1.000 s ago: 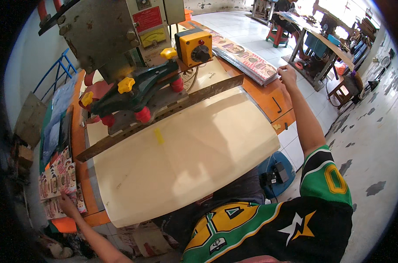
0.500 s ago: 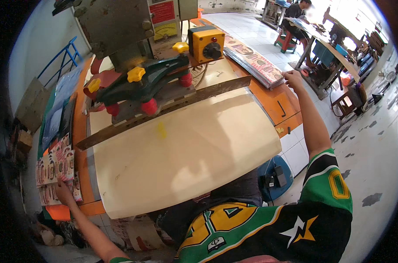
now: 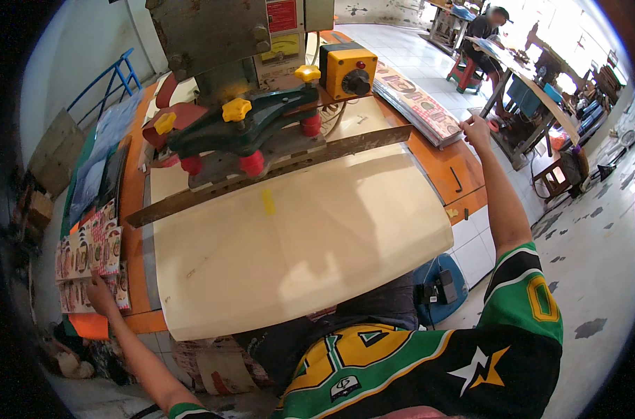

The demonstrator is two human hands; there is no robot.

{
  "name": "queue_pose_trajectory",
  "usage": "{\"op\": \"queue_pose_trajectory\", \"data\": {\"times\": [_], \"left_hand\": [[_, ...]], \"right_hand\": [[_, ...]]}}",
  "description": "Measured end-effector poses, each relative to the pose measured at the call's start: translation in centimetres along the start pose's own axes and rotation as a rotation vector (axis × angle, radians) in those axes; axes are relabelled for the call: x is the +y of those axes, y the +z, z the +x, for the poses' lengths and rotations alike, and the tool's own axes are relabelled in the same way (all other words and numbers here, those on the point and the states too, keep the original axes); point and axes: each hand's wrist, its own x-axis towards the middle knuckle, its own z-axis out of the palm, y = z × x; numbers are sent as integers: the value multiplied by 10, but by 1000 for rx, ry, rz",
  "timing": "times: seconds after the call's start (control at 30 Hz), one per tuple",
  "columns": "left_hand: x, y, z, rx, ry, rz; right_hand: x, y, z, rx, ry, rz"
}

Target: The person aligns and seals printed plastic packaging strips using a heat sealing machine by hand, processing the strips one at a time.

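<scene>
Arms spread wide across an orange workbench (image 3: 464, 174). Left hand (image 3: 99, 293) resting flat on a stack of printed sheets (image 3: 87, 255) at the bench's left edge, fingers spread and pressing the top sheet, not curled round anything. Right hand (image 3: 475, 129) out at the far right edge, fingertips pinched narrow on the near end of a second pile of printed sheets (image 3: 419, 105) lying along that edge; grip too small to tell whether a sheet is lifted. Between the two hands, a broad cream plate (image 3: 296, 251) covering the middle of the bench, its near edge overhanging toward the body, a small yellow mark (image 3: 268, 202) near its far edge. Along that far edge, a long dark metal bar (image 3: 275, 171), and just behind it a press machine (image 3: 241, 133) with green frame, red feet and yellow knobs. Beside the machine toward the far right, a yellow control box (image 3: 347, 70) with a black knob. Below the right edge, a blue foot pedal (image 3: 440, 290) on the tiled floor. Beyond the far right corner, another person (image 3: 486, 24) seated at a separate table.
</scene>
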Motion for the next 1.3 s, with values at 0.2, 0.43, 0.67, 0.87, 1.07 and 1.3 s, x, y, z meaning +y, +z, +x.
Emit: {"op": "queue_pose_trajectory", "data": {"times": [0.2, 0.43, 0.67, 0.87, 1.07, 1.3], "left_hand": [[2, -3, -3, 81, 34, 4], [7, 2, -6, 175, 70, -48], [6, -1, -5, 104, 12, -7], [-6, 6, -1, 105, 15, 19], [-8, 7, 3, 64, 7, 61], [-1, 4, -2, 103, 33, 29]], "right_hand": [[7, 3, 16, -123, 107, 8], [11, -4, 31, -310, 179, 156], [-22, -14, 24, -82, 118, 476], [-10, -61, -19, -84, 61, 607], [61, -126, -84, -169, 62, 663], [182, -156, -123, -122, 351, 1156]]}}
